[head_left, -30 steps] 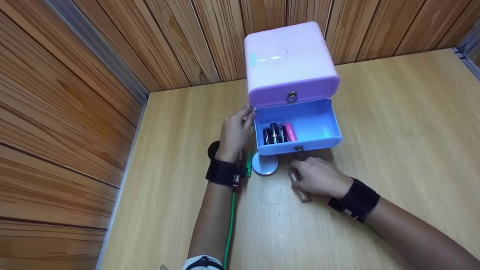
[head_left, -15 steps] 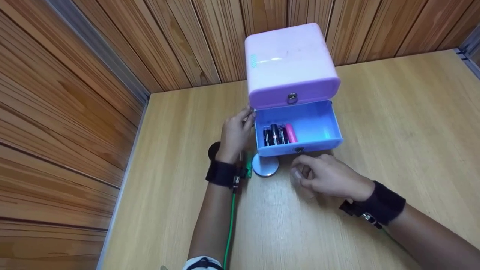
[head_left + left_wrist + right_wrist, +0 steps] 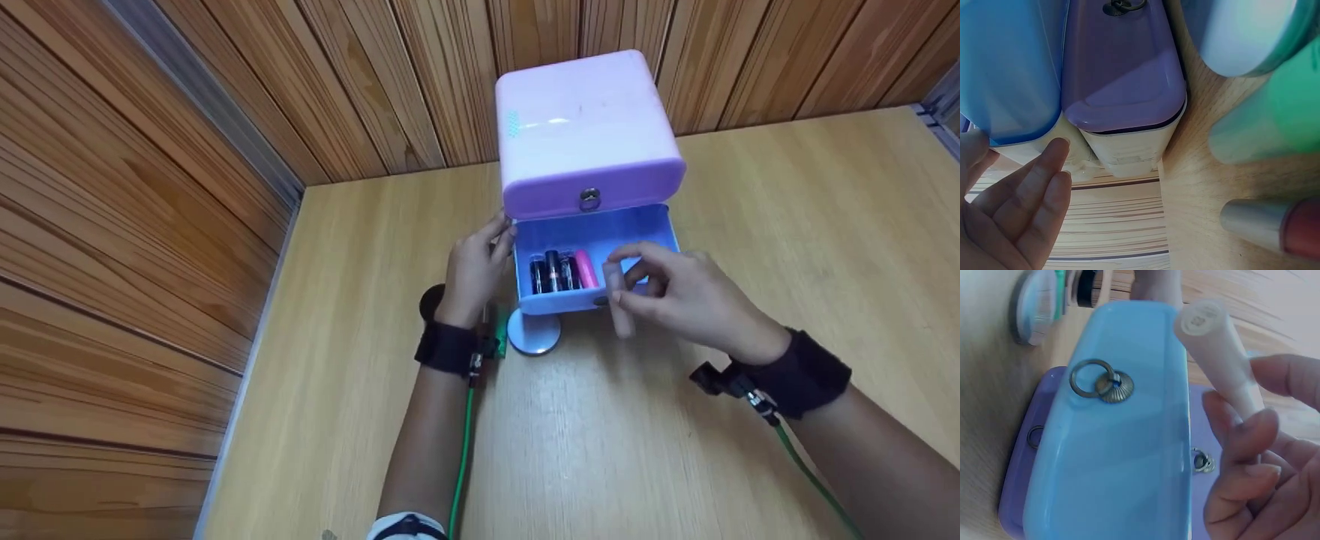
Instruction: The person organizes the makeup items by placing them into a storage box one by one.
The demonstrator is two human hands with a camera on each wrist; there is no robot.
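Observation:
My right hand (image 3: 686, 300) pinches a pale lipstick tube (image 3: 619, 300) between thumb and fingers, in front of the pulled-out blue drawer (image 3: 559, 303). The tube's round labelled end (image 3: 1201, 319) shows in the right wrist view. Inside the drawer, several black lipsticks (image 3: 553, 271) and a pink tube (image 3: 586, 268) stand side by side at the left. My left hand (image 3: 476, 274) rests at the left side of the pink cabinet (image 3: 581, 112), its fingertips by the drawer's side edge. In the left wrist view its fingers (image 3: 1044, 174) are extended below the blue drawer's corner.
A round compact (image 3: 534, 332) lies before the drawer. Beside it, partly behind my left wrist, are a green tube (image 3: 1275, 107), a silver and red tube (image 3: 1280, 225) and a black round item (image 3: 430, 301). A purple drawer (image 3: 1123, 62) sits below the blue one.
My right hand has picked the tube up from the table and raised it to the blue drawer's front edge. My left hand stays at the cabinet's side.

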